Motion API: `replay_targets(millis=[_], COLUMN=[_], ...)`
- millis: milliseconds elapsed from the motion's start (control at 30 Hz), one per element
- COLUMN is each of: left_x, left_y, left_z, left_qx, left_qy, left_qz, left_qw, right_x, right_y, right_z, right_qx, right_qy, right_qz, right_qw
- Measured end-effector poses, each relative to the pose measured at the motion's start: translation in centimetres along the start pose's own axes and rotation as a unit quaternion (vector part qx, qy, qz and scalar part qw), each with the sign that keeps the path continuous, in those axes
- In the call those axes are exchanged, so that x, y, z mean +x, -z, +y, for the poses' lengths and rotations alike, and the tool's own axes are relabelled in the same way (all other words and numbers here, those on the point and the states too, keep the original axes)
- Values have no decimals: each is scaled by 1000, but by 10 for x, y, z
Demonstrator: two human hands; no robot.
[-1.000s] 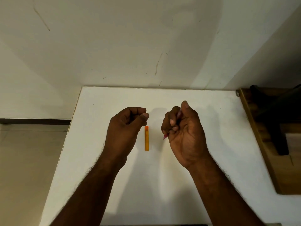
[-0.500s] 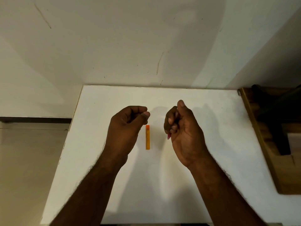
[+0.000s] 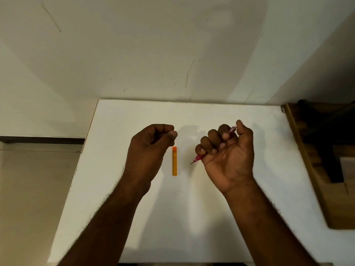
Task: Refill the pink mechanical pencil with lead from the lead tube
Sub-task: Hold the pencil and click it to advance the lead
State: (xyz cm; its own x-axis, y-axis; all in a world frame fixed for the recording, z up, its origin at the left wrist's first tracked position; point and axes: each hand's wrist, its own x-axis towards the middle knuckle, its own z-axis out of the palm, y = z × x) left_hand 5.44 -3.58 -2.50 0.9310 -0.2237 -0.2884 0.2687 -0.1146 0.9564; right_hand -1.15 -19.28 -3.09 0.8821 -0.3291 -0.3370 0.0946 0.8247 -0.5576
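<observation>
Our right hand has turned palm-up and moved right, fingers wrapped around the pink pencil. Our left hand pinches shut; contents unclear. The orange lead tube lies on the table between them.

Pink pencil barrel mostly hidden inside right hand. Left hand curled; contents, if any, unreadable.
</observation>
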Motion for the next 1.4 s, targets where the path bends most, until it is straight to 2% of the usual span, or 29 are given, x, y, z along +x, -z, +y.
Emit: replay_targets(millis=[600, 1400], left_x=[-1, 0], left_y=[-1, -2], left_z=[0, 0], left_qx=[1, -2], left_qy=[4, 4], left_qz=[0, -3], left_qw=[1000, 1000], right_x=[-1, 2], right_y=[5, 6], right_z=[-1, -3], right_qx=[59, 62], right_qy=[9, 12], right_qz=[10, 28], right_qw=[998, 998])
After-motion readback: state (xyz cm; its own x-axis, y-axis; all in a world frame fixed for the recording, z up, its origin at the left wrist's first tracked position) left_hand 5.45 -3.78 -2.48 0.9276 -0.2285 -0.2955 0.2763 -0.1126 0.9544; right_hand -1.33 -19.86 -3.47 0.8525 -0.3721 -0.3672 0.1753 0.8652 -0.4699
